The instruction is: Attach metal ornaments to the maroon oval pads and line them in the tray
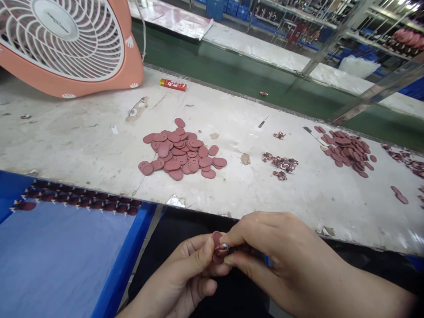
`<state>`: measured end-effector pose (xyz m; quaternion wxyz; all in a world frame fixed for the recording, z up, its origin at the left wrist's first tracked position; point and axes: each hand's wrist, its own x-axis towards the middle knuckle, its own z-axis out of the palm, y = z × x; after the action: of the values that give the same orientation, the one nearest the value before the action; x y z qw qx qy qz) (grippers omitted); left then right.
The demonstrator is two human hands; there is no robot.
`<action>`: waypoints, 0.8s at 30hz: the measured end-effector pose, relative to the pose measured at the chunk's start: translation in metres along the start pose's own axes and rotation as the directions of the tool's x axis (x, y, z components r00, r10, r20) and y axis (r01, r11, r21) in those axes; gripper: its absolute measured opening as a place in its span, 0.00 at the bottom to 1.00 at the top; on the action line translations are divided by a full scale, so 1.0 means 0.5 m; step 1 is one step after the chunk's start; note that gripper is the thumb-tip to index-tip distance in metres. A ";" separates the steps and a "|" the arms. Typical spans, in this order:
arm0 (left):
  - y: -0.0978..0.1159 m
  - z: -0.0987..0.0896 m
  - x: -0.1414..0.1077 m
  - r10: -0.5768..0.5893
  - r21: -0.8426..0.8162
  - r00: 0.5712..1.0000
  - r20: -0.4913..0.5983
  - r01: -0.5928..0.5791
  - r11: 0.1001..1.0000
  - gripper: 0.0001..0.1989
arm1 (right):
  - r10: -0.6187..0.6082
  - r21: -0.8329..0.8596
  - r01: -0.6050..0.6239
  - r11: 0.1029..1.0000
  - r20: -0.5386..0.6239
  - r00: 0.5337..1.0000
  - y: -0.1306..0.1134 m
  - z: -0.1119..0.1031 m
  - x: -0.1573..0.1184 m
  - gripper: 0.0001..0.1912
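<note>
Below the table's front edge, my left hand (195, 263) grips a reddish-brown oval disc (217, 239) between thumb and fingers. My right hand (274, 251) is closed on a small brown figure piece (222, 250) with white and yellowish bits, pressed against the disc's face. Fingertips partly hide both pieces. A loose pile of similar oval discs (179, 152), some with small holes, lies on the table beyond my left hand. Past my right hand is a cluster of small brown figure pieces (281, 163).
On the left stands a blue tray (109, 282) with rows of assembled pieces (82, 198) along its far edge. An orange fan (135, 66), a red tube (174, 84) and a small pointed tool (263, 122) rest on the table. Another disc pile (349, 150) lies right, before a green belt (232, 73).
</note>
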<state>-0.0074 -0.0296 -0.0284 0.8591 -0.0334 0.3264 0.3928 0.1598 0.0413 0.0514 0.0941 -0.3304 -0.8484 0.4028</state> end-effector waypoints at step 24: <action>0.012 0.005 -0.001 0.013 -0.022 1.000 -0.017 -0.013 1.000 0.08 | 0.062 -0.033 -0.060 0.998 0.058 0.996 -0.002 -0.005 0.009 0.06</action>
<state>-0.0104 -0.0251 -0.0251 0.8533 -0.0441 0.3296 0.4017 0.1568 0.0452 0.0532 0.0516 -0.3454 -0.8466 0.4016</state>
